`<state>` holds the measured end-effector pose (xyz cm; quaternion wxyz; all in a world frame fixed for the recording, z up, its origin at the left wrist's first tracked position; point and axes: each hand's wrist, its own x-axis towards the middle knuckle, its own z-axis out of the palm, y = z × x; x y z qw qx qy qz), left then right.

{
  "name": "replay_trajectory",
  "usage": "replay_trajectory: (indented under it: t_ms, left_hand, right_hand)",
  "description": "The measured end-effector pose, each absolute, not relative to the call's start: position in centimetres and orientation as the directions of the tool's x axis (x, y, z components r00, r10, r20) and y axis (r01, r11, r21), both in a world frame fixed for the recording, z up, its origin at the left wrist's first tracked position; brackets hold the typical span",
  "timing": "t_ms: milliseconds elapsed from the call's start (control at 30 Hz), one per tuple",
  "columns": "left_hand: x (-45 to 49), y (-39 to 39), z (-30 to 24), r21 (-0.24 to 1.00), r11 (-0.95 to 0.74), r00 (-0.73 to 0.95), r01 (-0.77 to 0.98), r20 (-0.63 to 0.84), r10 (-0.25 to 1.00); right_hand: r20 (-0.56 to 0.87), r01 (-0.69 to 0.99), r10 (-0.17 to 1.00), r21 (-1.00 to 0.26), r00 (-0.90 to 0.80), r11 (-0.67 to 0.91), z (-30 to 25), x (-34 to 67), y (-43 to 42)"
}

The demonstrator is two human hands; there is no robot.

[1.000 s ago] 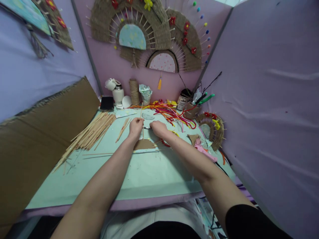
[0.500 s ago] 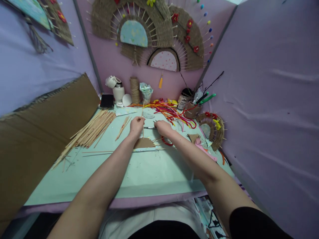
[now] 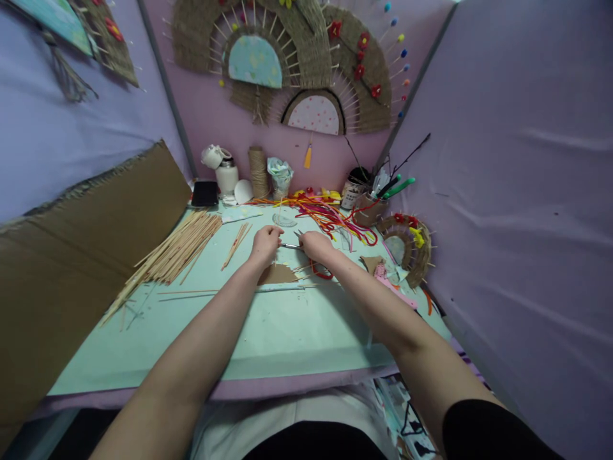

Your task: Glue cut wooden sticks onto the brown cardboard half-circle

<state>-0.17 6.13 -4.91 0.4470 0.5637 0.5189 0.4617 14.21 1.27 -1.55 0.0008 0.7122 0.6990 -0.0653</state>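
My left hand (image 3: pixel 266 245) is closed in a pinch around a thin wooden stick (image 3: pixel 280 207), which stands roughly upright and shows faintly above and below the fingers. My right hand (image 3: pixel 317 245) grips what look like scissors; one metal blade (image 3: pixel 290 246) points left toward the left hand, and a second tip shows above it. The fingers hide the handles. Below the hands lies a piece of brown cardboard (image 3: pixel 278 275) with thin sticks at its right edge. A red loop (image 3: pixel 321 271) shows just under my right wrist.
Bundled wooden sticks (image 3: pixel 184 246) lie left, beside a leaning cardboard sheet (image 3: pixel 96 243). Colourful pipe cleaners (image 3: pixel 330 217), a clear protractor (image 3: pixel 285 220), a twine spool (image 3: pixel 258 172) and a pen holder (image 3: pixel 370 212) stand or lie behind. A pink glue gun (image 3: pixel 395 291) and a woven half-ring (image 3: pixel 419 255) are right.
My left hand has shifted slightly right, and the stick's top has moved right with it. My right hand has barely moved and still grips the scissors.
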Motion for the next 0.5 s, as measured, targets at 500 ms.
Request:
replay_trajectory:
  t_ms: [500]
  left_hand:
    - [-0.4, 4.5, -3.1, 0.766, -0.301, 0.285, 0.568, 0.16, 0.945]
  right_hand:
    - [-0.088, 0.299, 0.988, -0.946, 0.125, -0.122, -2.0, 13.1, 3.3]
